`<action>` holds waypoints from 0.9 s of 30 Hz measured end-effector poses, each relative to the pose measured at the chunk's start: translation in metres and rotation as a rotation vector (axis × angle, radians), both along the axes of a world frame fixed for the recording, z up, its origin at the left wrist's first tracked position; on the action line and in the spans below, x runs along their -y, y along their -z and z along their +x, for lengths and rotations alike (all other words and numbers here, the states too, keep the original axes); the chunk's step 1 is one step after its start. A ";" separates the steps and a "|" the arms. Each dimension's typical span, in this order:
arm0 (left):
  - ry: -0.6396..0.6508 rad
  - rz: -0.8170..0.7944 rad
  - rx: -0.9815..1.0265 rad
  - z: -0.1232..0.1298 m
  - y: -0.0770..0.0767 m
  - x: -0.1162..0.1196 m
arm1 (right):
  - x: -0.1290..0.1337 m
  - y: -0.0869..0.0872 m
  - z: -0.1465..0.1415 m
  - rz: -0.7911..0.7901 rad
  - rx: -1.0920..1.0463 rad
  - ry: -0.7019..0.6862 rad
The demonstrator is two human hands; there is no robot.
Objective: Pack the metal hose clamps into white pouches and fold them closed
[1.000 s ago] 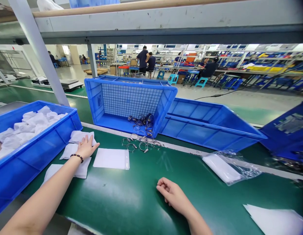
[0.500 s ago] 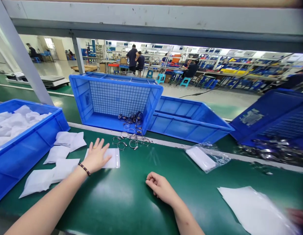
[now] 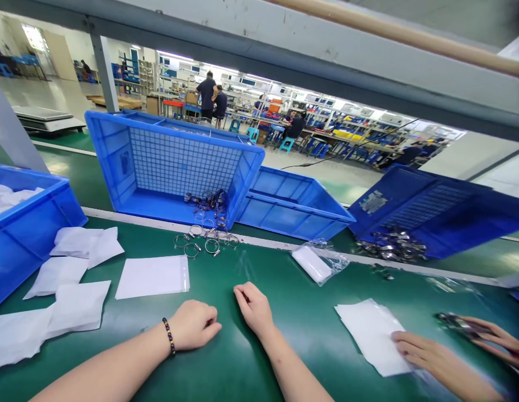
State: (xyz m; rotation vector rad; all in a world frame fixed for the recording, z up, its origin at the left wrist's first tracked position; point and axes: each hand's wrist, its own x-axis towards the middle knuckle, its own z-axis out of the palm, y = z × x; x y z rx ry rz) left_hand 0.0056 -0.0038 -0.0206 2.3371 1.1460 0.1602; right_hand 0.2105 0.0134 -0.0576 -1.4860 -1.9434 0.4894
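Note:
My left hand (image 3: 196, 325), with a beaded bracelet at the wrist, is closed over the green table, its fingers curled under; nothing shows in it. To its right my right hand (image 3: 254, 307) also rests closed, fingers curled, with no object visible in it. Beyond my left hand lies a flat stack of white bags (image 3: 152, 276). Several filled white packets (image 3: 79, 306) lie to the left of that stack. Metal ring clamps (image 3: 212, 245) are spread on the table in front of the tilted blue crate (image 3: 179, 167), which holds more clamps (image 3: 209, 201).
A blue bin (image 3: 28, 215) of white packets stands at left. Another blue bin (image 3: 296, 209) and a plastic-wrapped white pack (image 3: 313, 264) are beyond my right hand. At right, another person's hands (image 3: 431, 354) touch white sheets (image 3: 372, 335) and hold dark metal parts (image 3: 462, 325).
My left hand has left the white stack, moved toward my right hand and curled closed. The view has turned right, showing more of the other person's hands.

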 end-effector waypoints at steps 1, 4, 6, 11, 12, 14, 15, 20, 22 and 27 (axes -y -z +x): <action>-0.012 -0.019 0.035 -0.002 0.001 -0.002 | -0.004 -0.001 -0.004 0.032 0.019 -0.009; -0.027 -0.064 0.103 -0.006 0.002 -0.008 | -0.025 -0.009 -0.023 0.088 0.143 -0.022; -0.023 -0.075 0.124 -0.007 0.003 -0.010 | -0.047 -0.018 -0.040 0.063 0.275 -0.012; -0.026 -0.084 0.159 -0.009 0.005 -0.011 | -0.101 -0.030 -0.087 -0.052 0.471 0.042; -0.030 -0.085 0.165 -0.009 0.005 -0.011 | -0.107 -0.030 -0.093 -0.075 0.497 0.056; -0.038 -0.088 0.176 -0.010 0.005 -0.011 | -0.115 -0.028 -0.101 -0.112 0.547 0.078; -0.041 -0.089 0.181 -0.010 0.005 -0.011 | -0.116 -0.028 -0.103 -0.120 0.566 0.081; -0.053 -0.085 0.213 -0.010 0.005 -0.010 | -0.108 -0.033 -0.103 -0.036 0.620 -0.032; -0.057 -0.087 0.229 -0.010 0.007 -0.010 | -0.105 -0.036 -0.105 0.011 0.636 -0.138; -0.071 -0.106 0.269 -0.010 0.010 -0.010 | -0.104 -0.033 -0.117 0.075 0.674 -0.343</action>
